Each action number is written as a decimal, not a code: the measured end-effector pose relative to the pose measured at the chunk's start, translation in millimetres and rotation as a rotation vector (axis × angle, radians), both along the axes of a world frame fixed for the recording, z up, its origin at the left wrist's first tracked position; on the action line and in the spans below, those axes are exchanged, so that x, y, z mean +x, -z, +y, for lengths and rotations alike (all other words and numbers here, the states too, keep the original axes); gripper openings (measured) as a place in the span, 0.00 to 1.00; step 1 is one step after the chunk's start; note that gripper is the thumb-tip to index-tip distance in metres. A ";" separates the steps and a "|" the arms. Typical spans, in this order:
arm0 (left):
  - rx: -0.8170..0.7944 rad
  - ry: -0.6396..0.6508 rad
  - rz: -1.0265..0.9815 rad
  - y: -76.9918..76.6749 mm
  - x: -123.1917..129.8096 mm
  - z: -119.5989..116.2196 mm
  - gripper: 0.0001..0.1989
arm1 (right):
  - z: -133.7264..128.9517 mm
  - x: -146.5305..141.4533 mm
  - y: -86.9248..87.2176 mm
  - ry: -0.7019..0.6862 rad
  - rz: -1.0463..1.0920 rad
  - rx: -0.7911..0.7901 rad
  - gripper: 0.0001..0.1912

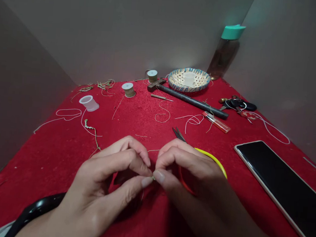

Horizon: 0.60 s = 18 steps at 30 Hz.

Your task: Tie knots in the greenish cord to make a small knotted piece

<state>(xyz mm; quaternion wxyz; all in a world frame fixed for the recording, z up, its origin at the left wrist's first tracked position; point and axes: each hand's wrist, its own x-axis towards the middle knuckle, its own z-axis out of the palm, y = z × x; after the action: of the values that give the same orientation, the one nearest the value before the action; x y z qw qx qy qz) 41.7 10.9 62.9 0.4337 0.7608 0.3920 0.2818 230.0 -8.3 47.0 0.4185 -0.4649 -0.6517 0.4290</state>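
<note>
My left hand (pixel 113 180) and my right hand (pixel 189 175) meet at the front middle, thumbs and forefingers pinched together. Between the fingertips shows a tiny bit of greenish knotted cord (pixel 154 177), mostly covered by the fingers. A thin pale thread (pixel 142 197) hangs below it. Under and beyond my right hand lie scissors (pixel 211 155) with yellow and orange handles, partly hidden by it. Past my left hand, a twisted tan cord (pixel 95 130) with white knots or beads at its far end lies on the red cloth (pixel 63 155).
Behind are thread spools (pixel 128 92), a translucent empty spool (pixel 90 103), a hammer (pixel 191 99), an awl (pixel 162 97), a woven basket (pixel 188 89), an orange lighter (pixel 217 123), keys (pixel 237 103) and a bottle (pixel 224 52). A phone (pixel 277 188) lies right; a black handle (pixel 38 209) left.
</note>
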 end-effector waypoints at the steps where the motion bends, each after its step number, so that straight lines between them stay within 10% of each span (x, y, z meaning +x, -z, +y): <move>1: 0.048 -0.006 0.020 0.6 0.3 -0.5 0.07 | 0.1 -0.9 0.2 0.019 0.005 -0.002 0.10; 18: 0.121 -0.031 0.072 -0.5 2.9 -3.6 0.05 | -0.1 -5.6 3.3 0.105 0.068 -0.103 0.09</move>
<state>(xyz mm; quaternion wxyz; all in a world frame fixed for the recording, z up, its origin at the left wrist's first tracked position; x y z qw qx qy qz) 44.6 7.2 63.4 0.3682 0.7890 0.4014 0.2842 224.4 -8.5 43.7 0.4377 -0.5044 -0.5888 0.4553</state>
